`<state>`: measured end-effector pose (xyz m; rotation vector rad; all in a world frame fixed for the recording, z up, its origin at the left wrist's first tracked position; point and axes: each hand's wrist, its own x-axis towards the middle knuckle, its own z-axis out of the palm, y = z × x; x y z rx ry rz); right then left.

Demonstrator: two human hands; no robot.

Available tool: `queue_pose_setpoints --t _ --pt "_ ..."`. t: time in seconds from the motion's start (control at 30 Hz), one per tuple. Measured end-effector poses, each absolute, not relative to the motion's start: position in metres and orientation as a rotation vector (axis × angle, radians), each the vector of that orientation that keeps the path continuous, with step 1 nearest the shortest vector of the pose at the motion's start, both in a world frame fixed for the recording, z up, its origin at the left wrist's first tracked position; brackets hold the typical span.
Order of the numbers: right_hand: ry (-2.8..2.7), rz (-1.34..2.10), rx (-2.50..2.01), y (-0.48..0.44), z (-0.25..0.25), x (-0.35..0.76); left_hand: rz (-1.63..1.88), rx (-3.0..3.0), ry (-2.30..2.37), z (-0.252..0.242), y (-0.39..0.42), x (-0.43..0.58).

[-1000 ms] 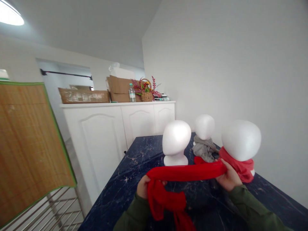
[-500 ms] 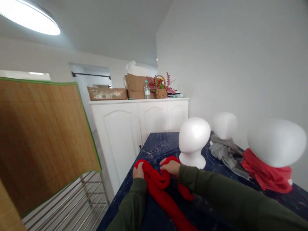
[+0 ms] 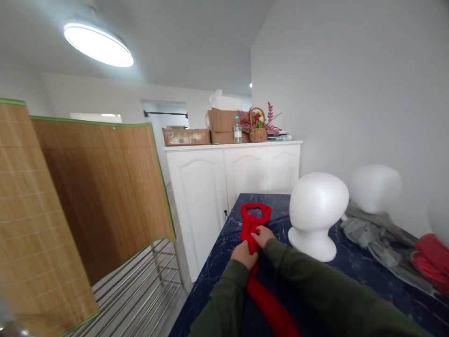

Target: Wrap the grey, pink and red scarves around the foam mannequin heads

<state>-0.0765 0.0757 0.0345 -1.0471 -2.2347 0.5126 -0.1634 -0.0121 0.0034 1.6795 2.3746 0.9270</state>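
Observation:
A red scarf [image 3: 268, 304] runs from the near edge of the dark blue marbled table [image 3: 217, 262] up to a loop lying at its far end. Both hands are on the scarf just below that loop. My left hand [image 3: 244, 255] is closed on the gathered cloth, and my right hand [image 3: 263, 236] pinches it slightly farther up. Right of the hands, a white foam head [image 3: 317, 206] stands upright on the table.
Farther right are a second foam head [image 3: 375, 187], grey cloth [image 3: 375, 234] and a coral-red cloth [image 3: 433, 262]. A white cabinet [image 3: 199, 187] with boxes and a flower basket [image 3: 258, 135] stands beyond the table. At left, a bamboo mat [image 3: 108, 187] hangs over a metal rack [image 3: 164, 267].
Both hands have come together on the scarf. Its upper part now lies as a loop beyond them, where before it was bunched between them. The view has turned left.

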Motion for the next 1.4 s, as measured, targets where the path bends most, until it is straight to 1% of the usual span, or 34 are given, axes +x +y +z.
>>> queue_pose_setpoints --t 0.1,0.13,0.2,0.27,0.33,0.4,0.5,0.63,0.73,0.87,1.0,1.17,1.3,1.4 --pt "-2.269 0.401 -0.873 0.050 0.007 -0.021 0.798 1.720 2.438 0.007 -0.017 -0.158" --pt "-2.248 0.302 -0.773 0.045 0.004 0.001 0.768 1.714 2.463 0.009 -0.018 -0.156" --pt "-2.137 0.124 -0.708 0.041 0.001 0.045 0.738 1.693 2.512 0.015 -0.022 -0.154" --pt "-2.023 0.013 -0.767 0.044 0.001 0.083 0.757 1.658 2.593 0.022 -0.026 -0.154" --pt "-1.909 -0.009 -0.919 0.053 -0.003 0.110 0.830 1.653 2.693 0.028 -0.027 -0.154" --pt "-1.733 0.014 -1.087 0.067 -0.010 0.125 0.950 1.728 2.736 0.031 -0.026 -0.153" --pt "-1.549 0.062 -1.224 0.092 -0.024 0.126 1.072 1.978 2.592 0.030 -0.020 -0.139" --pt "-1.648 0.266 -1.374 0.115 -0.036 0.111 0.970 2.203 2.283 0.022 0.005 -0.098" --pt "-1.728 0.374 -1.438 0.116 -0.035 0.107 0.925 2.103 2.101 0.022 0.039 -0.063" --pt "-1.781 0.439 -1.449 0.110 -0.023 0.109 1.024 1.982 2.000 0.030 0.087 -0.024" --pt "-1.786 0.452 -1.432 0.107 -0.018 0.109 1.152 1.881 2.033 0.033 0.116 -0.003" --pt "-1.739 0.484 -1.424 0.105 -0.017 0.108 1.233 1.771 2.115 0.036 0.118 -0.002" --pt "-1.694 0.538 -1.433 0.104 -0.015 0.110 1.287 1.659 2.262 0.063 0.107 -0.025" --pt "-1.700 0.555 -1.398 0.102 -0.013 0.111 1.340 1.499 2.449 0.089 0.092 -0.068"
